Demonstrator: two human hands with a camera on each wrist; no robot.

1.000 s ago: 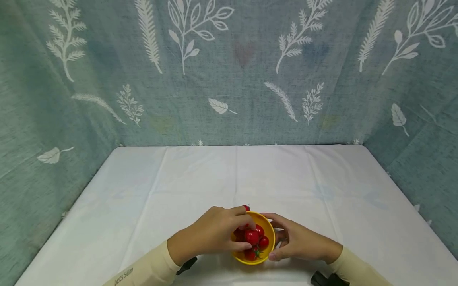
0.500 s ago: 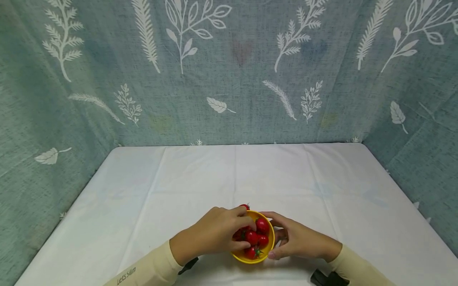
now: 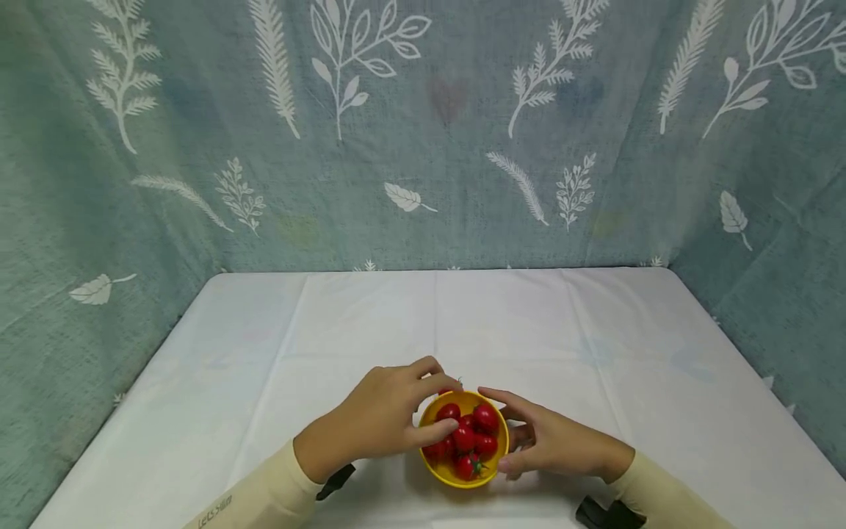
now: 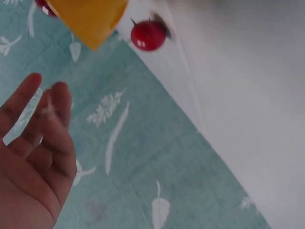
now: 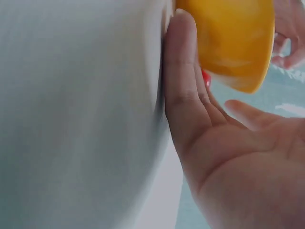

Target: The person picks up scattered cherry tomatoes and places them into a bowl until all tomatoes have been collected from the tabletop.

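Observation:
A small yellow bowl (image 3: pixel 431 413) holds several cherry tomatoes (image 3: pixel 465 438), some with green stems. My left hand (image 3: pixel 383 408) hovers at its left rim, fingers loosely spread, with nothing in its grasp. The left wrist view shows that hand (image 4: pixel 33 162) apart from the bowl (image 4: pixel 93 19). Around the bowl's right side lies my right hand (image 3: pixel 558 442), index finger at the far rim and thumb at the near one. In the right wrist view its fingers (image 5: pixel 181 62) extend low beside the bowl wall (image 5: pixel 233 38). One tomato (image 4: pixel 148 35) sits on the cloth behind the bowl, mostly hidden in the head view.
A white cloth (image 3: pixel 297 323) covers the table under everything. Green-blue curtains (image 3: pixel 423 147) with white leaf prints rise along the back and both sides. Black straps (image 3: pixel 608 514) circle the wrists over cream sleeves.
My left hand has drawn back out of the bowl, to the left, and its fingers have spread. More of the tomatoes now show. The right hand and the bowl stay nearly in place.

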